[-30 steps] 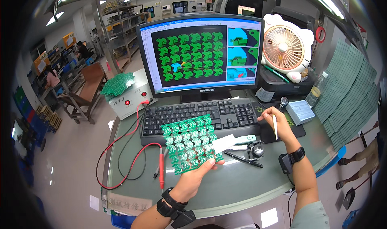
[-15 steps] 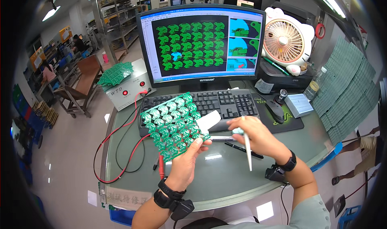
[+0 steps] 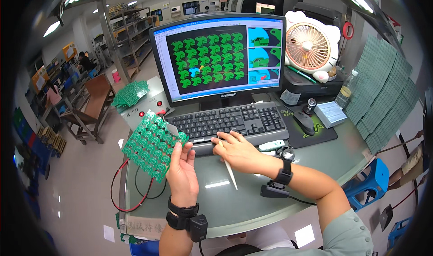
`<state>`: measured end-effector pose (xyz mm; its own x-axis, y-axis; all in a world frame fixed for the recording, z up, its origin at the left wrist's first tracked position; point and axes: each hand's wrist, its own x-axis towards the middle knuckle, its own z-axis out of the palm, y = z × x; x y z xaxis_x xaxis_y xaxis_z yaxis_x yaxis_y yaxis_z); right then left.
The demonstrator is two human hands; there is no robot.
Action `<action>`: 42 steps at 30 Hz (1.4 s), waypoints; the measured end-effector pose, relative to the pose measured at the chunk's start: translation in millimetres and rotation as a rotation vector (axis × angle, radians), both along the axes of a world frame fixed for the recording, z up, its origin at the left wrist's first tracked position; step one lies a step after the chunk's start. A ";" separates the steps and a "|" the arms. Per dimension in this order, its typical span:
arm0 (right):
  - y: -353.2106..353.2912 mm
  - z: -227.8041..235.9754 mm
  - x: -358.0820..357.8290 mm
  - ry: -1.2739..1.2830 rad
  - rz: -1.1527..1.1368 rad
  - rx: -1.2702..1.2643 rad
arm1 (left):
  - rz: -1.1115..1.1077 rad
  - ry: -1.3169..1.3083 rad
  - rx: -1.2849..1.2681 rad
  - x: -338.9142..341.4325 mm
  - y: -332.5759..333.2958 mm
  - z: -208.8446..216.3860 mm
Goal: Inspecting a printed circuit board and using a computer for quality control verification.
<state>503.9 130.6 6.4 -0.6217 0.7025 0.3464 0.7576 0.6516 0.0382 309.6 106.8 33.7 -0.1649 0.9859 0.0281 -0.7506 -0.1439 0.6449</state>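
My left hand (image 3: 182,172) grips the right edge of a green circuit board panel (image 3: 151,144) made of several rows of small rounded boards. The panel is tilted, held up left of the keyboard's front. A small grey-white tag (image 3: 172,129) shows at its upper right edge. Between the fingers of my right hand (image 3: 241,154) is a slim white tapered stick (image 3: 230,172), pointing down toward me. This hand lies palm down at the front edge of the black keyboard (image 3: 234,120), fingertips by its lowest keys.
A monitor (image 3: 266,96) showing a green board layout stands behind the keyboard. To the right are a mouse (image 3: 304,123), a silver box (image 3: 330,116), a bottle (image 3: 345,93) and a cat-shaped fan (image 3: 311,46). A white tester box (image 3: 158,89) carries more green boards (image 3: 131,95). A light-green-and-white tool (image 3: 271,145) lies near my right wrist.
My left hand has turned the panel and brought it left. My right hand, with the white stick, has moved left to the keyboard's front edge. The whole view has shifted slightly.
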 end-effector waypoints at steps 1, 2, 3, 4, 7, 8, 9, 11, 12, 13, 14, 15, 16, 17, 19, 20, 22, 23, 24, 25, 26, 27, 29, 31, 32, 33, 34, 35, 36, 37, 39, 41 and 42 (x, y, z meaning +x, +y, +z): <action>1.6 -1.3 -2.9 -0.016 -0.007 -0.033 | -0.004 0.008 0.000 -0.1 -0.8 -0.8; 2.8 -1.9 -4.3 -0.033 -0.015 -0.067 | -0.011 0.008 0.005 -0.4 -1.4 -0.7; 3.4 -1.9 -4.1 -0.032 -0.017 -0.100 | -0.011 0.012 0.000 -0.8 -1.4 -0.7; 2.6 -0.2 -5.5 -0.033 -0.021 -0.098 | -0.006 0.014 -0.007 -1.6 -1.7 -0.9; -1.5 4.3 -5.8 0.061 -0.006 -0.068 | -0.006 0.025 0.016 -2.3 -1.1 -1.5; -2.8 5.7 -4.8 0.060 -0.010 -0.067 | -0.009 0.024 0.017 -2.0 -0.8 -1.8; -4.1 6.5 -3.7 0.086 0.003 -0.072 | -0.016 0.024 0.018 -1.7 -0.6 -2.2; -7.0 8.6 -1.6 0.112 0.014 -0.075 | -0.023 0.024 0.020 -0.4 -0.3 -1.8; -9.4 10.0 -0.4 0.160 0.021 -0.103 | -0.028 0.028 0.015 0.6 -1.2 -0.5; -12.2 12.7 0.3 0.207 0.028 -0.132 | -0.032 0.031 0.010 1.5 -2.0 0.0; -14.9 16.7 1.4 0.207 0.027 -0.131 | -0.032 0.031 0.010 2.5 -2.4 0.2; -17.7 22.3 2.6 0.278 0.040 -0.197 | -0.048 0.042 -0.002 3.9 -2.8 0.3; -20.3 26.1 4.0 0.350 0.054 -0.262 | -0.062 0.054 -0.013 5.0 -3.8 0.2; -22.3 27.3 6.7 0.350 0.055 -0.261 | -0.062 0.054 -0.013 6.3 -4.9 -0.1; -26.6 30.0 13.2 0.537 0.065 -0.297 | -0.137 0.085 -0.005 9.0 -8.1 -1.6; -30.3 33.1 16.5 0.536 0.066 -0.297 | -0.136 0.085 -0.005 10.9 -10.7 -2.6; -39.0 41.7 23.2 0.864 0.016 -0.520 | -0.280 0.143 0.040 16.4 -17.6 -3.0; -41.7 42.2 26.3 0.997 0.022 -0.525 | -0.324 0.178 0.034 19.4 -21.9 -1.4; -41.3 43.9 33.3 1.008 -0.010 -0.575 | -0.322 0.177 0.033 22.0 -25.9 -1.3; -41.7 44.5 38.0 1.132 0.023 -0.627 | -0.417 0.211 0.053 24.7 -30.0 -1.4; -42.2 43.7 41.2 1.256 0.056 -0.679 | -0.512 0.245 0.071 27.6 -34.7 -1.6; -42.0 39.8 42.1 1.401 0.106 -0.735 | -0.600 0.257 0.062 30.5 -40.4 -1.1; -47.5 38.9 46.6 1.480 0.039 -0.757 | -0.679 0.284 0.054 35.1 -49.4 -3.0; -51.1 35.5 47.7 1.581 -0.009 -0.772 | -0.763 0.314 -0.014 40.1 -61.4 -0.5; -51.6 34.3 47.3 1.587 -0.014 -0.787 | -0.761 0.315 -0.030 39.7 -64.6 -1.0; -50.6 34.1 47.3 1.611 0.007 -0.810 | -0.762 0.349 -0.040 38.3 -66.9 -2.2; -52.1 33.1 48.1 1.636 0.020 -0.840 | -0.766 0.379 -0.059 37.2 -71.8 -4.9; -52.4 34.0 49.3 1.647 0.035 -0.871 | -0.757 0.409 -0.077 36.4 -74.7 -10.0; -54.7 35.2 48.6 1.669 0.040 -0.902 | -0.756 0.409 -0.104 35.3 -79.8 -10.8; -55.2 36.4 48.8 1.664 0.044 -0.908 | -0.756 0.434 -0.095 34.7 -81.6 -9.9; -55.9 32.3 49.4 1.669 0.045 -0.923 | -0.761 0.452 -0.089 34.2 -86.5 -8.6; -55.1 27.8 48.8 1.620 0.057 -0.939 | -0.762 0.464 -0.099 32.4 -90.0 -9.9; -55.6 28.2 48.0 1.629 0.058 -0.942 | -0.767 0.469 -0.096 32.1 -91.2 -9.8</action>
